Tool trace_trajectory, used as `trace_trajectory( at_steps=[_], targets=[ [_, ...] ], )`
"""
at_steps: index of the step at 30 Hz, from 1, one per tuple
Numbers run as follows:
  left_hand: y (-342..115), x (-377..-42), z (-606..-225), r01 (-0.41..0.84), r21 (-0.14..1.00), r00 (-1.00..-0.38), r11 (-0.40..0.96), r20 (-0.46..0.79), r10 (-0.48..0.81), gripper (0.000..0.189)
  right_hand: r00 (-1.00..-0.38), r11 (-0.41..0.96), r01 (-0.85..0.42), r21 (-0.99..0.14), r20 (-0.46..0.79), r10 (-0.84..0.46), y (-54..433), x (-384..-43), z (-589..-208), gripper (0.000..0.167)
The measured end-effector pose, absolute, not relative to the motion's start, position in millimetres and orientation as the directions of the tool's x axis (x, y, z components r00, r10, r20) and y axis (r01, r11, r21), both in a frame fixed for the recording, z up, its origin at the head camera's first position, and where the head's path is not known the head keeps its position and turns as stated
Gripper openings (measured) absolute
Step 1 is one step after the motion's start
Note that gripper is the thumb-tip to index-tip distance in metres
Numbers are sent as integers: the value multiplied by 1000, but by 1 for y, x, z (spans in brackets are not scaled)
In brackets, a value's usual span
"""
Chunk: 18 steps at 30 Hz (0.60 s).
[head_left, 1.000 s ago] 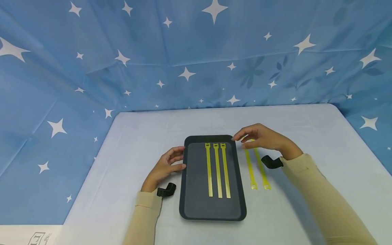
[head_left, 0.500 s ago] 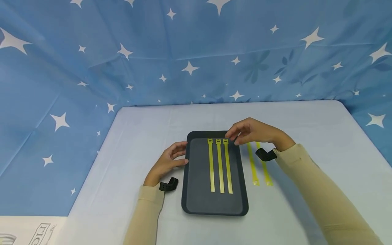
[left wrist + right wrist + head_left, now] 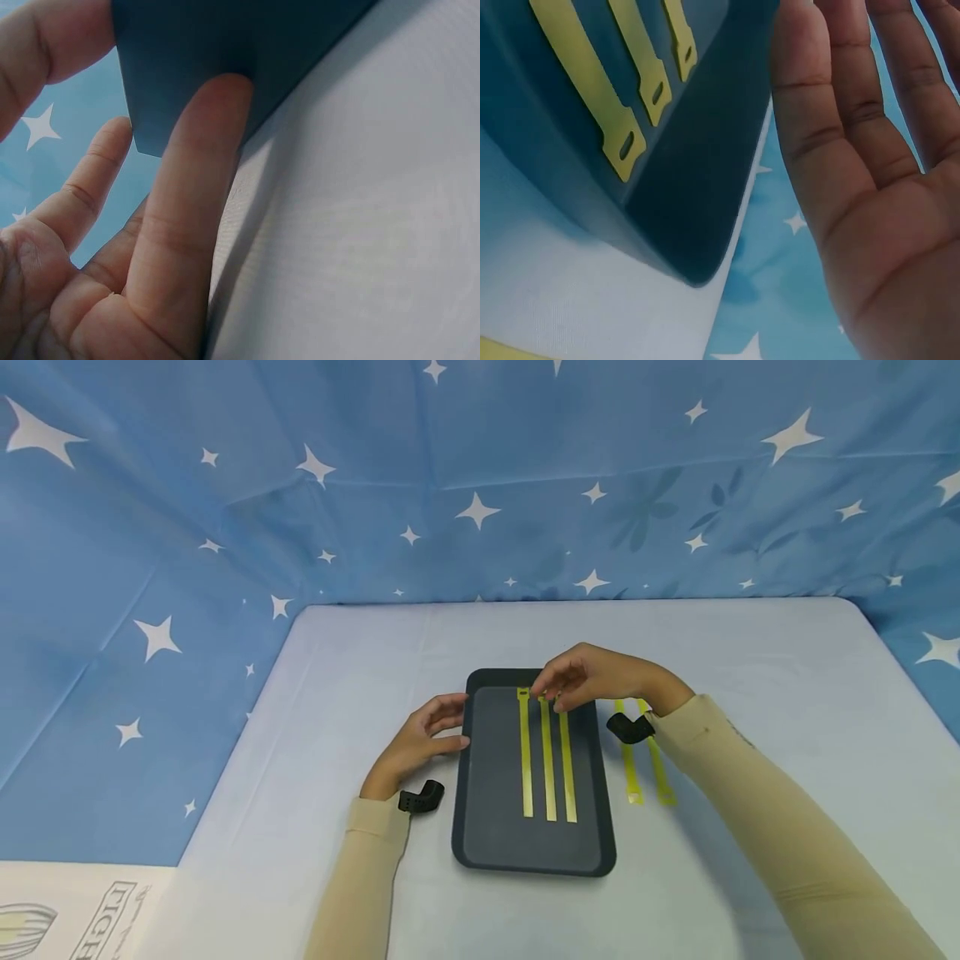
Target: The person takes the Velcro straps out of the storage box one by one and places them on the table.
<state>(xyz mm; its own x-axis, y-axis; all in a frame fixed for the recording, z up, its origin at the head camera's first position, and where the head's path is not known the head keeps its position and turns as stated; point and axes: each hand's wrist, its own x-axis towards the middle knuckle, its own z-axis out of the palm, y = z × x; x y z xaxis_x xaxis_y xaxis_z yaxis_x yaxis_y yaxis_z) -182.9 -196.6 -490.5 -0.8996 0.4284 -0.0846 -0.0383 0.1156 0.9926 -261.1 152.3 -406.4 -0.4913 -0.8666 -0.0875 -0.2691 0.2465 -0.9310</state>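
Note:
A dark grey tray (image 3: 495, 843) lies on the table with three yellow slotted cable straps (image 3: 527, 760) side by side in it, slotted heads at the far end. My left hand (image 3: 416, 739) rests against the tray's left edge; in the left wrist view the straight thumb (image 3: 191, 180) presses the tray's side wall (image 3: 187, 52). Over the tray's far right part hovers my right hand (image 3: 592, 677), fingers loosely bent, hiding some strap heads in the head view. The right wrist view shows nothing held in the fingers, and the strap heads (image 3: 626, 146) lying apart from them.
Two more yellow straps (image 3: 632, 772) lie on the white tabletop (image 3: 750, 652) right of the tray, partly under the right wrist. A blue star-patterned curtain (image 3: 480, 443) hangs behind the table. Printed cloth or paper (image 3: 75, 910) shows at the lower left.
My right hand has moved left, from over the loose straps at the tray's right to above the straps inside it. The left hand stays at the tray's edge. The head view has shifted slightly.

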Motion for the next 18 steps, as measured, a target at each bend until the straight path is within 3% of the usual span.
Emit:
trace_trajectory(
  at_steps=[18],
  targets=[
    [-198,-187,-494,-35,994,-895,104,-77,439,73,-446,364,-221,-905,-239,-863,109,-273,-421,31]
  ],
)
